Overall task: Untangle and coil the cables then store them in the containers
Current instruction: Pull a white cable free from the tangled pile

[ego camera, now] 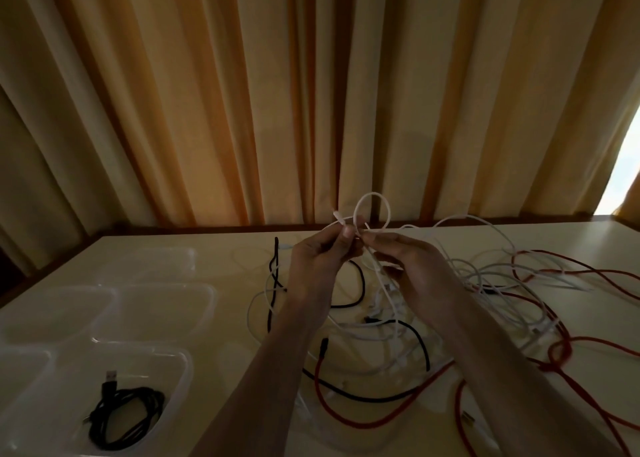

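A white cable (373, 197) forms a small loop held up above the table between both hands. My left hand (318, 266) pinches its plug end near the loop's left side. My right hand (412, 269) pinches the same cable just right of that, fingers curled round it. Below the hands lies a tangle of white, black (360, 280) and red cables (346, 418) spread over the table's middle and right. A coiled black cable (128, 411) with a USB plug lies in the nearest clear container (180, 363) at the front left.
Several more clear plastic containers (207, 293) stand on the left part of the white table (225, 248). Orange-beige curtains (277, 92) hang behind the table's far edge. Red cable loops (568, 349) reach the right edge of the view.
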`<action>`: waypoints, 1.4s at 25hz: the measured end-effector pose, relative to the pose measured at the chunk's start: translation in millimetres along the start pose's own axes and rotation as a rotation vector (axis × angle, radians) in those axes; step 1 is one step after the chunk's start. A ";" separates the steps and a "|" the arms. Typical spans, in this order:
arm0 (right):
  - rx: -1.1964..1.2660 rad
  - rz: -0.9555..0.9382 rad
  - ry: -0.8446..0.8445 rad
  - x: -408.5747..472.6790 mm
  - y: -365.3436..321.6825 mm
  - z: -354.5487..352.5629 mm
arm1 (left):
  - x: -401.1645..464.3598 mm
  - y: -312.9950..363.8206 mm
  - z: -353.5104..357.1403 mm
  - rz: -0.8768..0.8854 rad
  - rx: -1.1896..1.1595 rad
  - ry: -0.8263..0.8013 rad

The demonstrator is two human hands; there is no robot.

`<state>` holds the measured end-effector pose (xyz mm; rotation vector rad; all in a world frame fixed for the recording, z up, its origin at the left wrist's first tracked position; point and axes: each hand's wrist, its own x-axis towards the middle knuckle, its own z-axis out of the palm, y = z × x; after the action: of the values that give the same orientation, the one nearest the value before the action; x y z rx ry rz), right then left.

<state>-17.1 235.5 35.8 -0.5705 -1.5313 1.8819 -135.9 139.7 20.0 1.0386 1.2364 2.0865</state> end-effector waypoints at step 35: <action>-0.520 -0.562 0.101 -3.9 3.7 1.2 | -3.6 3.3 9.2 -0.247 0.148 0.062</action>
<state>-15.9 231.5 32.3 -0.3864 -1.8778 1.0247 -126.5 140.2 24.4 0.8398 1.4870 1.8739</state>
